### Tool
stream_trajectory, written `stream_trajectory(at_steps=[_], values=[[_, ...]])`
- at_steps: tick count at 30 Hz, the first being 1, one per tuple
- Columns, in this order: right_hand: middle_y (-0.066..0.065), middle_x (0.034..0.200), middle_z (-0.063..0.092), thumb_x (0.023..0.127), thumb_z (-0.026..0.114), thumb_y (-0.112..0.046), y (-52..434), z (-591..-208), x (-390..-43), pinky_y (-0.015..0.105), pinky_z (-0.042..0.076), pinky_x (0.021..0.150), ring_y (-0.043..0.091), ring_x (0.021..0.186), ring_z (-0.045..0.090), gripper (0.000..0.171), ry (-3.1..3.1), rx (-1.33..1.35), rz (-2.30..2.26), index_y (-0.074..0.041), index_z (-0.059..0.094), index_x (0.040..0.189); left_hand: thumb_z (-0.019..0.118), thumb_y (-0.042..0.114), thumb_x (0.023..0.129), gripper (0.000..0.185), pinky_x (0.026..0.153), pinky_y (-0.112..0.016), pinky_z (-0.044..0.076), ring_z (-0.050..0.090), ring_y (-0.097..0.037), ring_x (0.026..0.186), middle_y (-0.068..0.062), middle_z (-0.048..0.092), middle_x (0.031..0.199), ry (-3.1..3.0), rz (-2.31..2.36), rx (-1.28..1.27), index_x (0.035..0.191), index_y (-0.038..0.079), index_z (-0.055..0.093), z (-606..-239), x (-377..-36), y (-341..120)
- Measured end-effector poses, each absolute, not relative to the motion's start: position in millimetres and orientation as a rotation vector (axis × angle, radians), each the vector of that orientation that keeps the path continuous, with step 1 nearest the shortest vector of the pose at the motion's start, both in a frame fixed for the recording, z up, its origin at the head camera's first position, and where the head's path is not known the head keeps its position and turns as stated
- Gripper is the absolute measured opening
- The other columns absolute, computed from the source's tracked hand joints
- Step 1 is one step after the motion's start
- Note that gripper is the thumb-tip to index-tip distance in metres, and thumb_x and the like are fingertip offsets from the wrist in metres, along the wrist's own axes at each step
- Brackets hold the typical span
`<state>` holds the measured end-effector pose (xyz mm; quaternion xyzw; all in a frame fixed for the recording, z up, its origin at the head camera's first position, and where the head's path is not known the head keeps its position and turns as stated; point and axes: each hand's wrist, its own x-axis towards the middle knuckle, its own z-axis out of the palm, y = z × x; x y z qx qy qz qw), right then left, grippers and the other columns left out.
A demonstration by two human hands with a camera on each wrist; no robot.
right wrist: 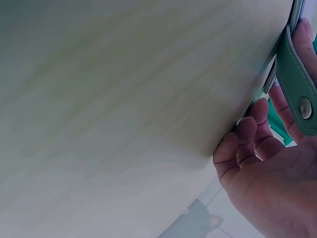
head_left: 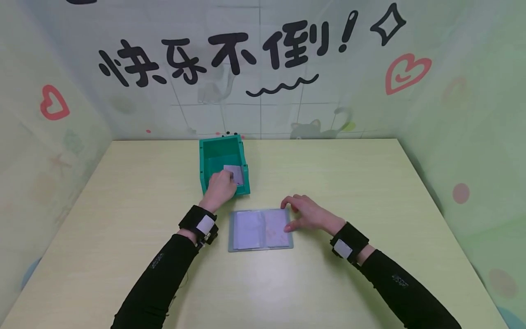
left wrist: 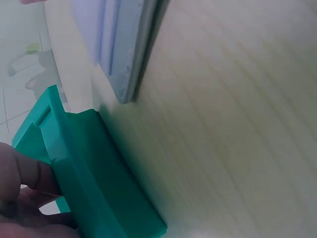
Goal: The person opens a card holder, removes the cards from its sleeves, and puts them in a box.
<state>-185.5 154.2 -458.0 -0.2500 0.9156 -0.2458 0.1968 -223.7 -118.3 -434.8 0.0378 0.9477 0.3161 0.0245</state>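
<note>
In the head view, my left hand (head_left: 221, 188) reaches down over the near wall of a green plastic bin (head_left: 222, 142). A pale purple card (head_left: 234, 173) lies in the bin beside those fingers. In the left wrist view the curled fingers (left wrist: 37, 176) are partly behind the bin wall; their grip on the card is hidden. An open booklet (head_left: 249, 230) with pale purple pages lies on the table. My right hand (head_left: 309, 214) touches its right edge, thumb on the page and index finger near the upper corner. A green strap with a metal snap (right wrist: 304, 107) passes by that thumb.
The pale wooden table (head_left: 263, 288) backs onto a printed wall sheet (head_left: 164, 116) with large black characters. Similar printed sheets stand on the left and right sides. The bin is near the table's back edge, behind the booklet.
</note>
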Motion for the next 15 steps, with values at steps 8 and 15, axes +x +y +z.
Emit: stream_trajectory(at_steps=[8, 15], values=[[0.009, 0.102, 0.056, 0.08, 0.085, -0.03, 154.7, -457.0, -185.2, 0.036, 0.041, 0.087, 0.027, 0.104, 0.048, 0.055, 2.564, -0.706, -0.687, -0.014, 0.057, 0.125, 0.041, 0.002, 0.094, 0.037, 0.061, -0.029, 0.028, 0.039, -0.021, 0.056, -0.003, 0.034, 0.057, 2.948, 0.831, 0.153, 0.058, 0.009, 0.038, -434.9, -221.7, -114.5], [0.008, 0.103, 0.056, 0.081, 0.085, -0.03, 155.0, -456.5, -184.4, 0.036, 0.042, 0.087, 0.026, 0.104, 0.048, 0.055, 2.564, -0.706, -0.683, -0.014, 0.057, 0.125, 0.044, 0.004, 0.098, 0.031, 0.089, -0.047, 0.044, 0.058, -0.04, 0.09, -0.024, 0.061, 0.084, 3.096, 0.824, 0.251, 0.071, -0.004, 0.058, -435.4, -207.3, -109.6]])
